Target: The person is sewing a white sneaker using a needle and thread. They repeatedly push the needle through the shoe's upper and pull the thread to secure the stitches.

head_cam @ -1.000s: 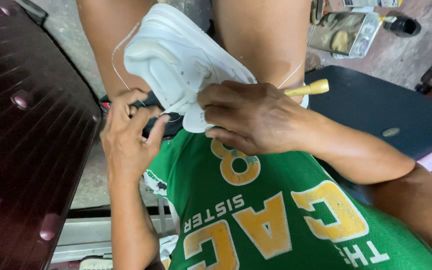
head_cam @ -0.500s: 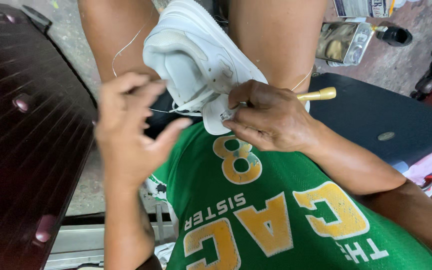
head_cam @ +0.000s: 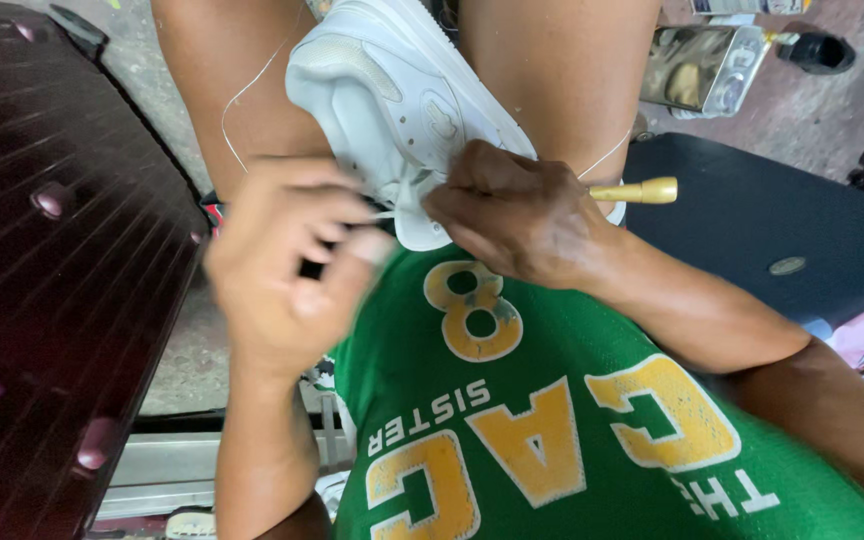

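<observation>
White leather made up the sneaker (head_cam: 402, 110), which sat wedged heel-up between the person's bare knees, probably so that both hands stayed free to work on it. At the sneaker's lower edge, the right hand (head_cam: 517, 215) pressed down with its fingers closed around a tool whose pale wooden handle (head_cam: 637, 190) stuck out to the side; the working tip was hidden against the sole, so an awl is only a fair guess. Just left of the sneaker, the left hand (head_cam: 287, 275) was blurred, its fingers curled and pinched together, apparently on a thin pale thread (head_cam: 242, 100) that looped up over the thigh beside the shoe; the pinch looked meant to keep the thread taut near the seam. Below the sneaker lay the wearer's green jersey (head_cam: 552, 420) with yellow lettering. Left of the sneaker stood a dark reddish ribbed case (head_cam: 62, 260) with rounded studs. To its right sat a dark blue case (head_cam: 772, 220), and beyond that a shiny metal tin (head_cam: 702, 65) on the concrete floor (head_cam: 832, 110).
</observation>
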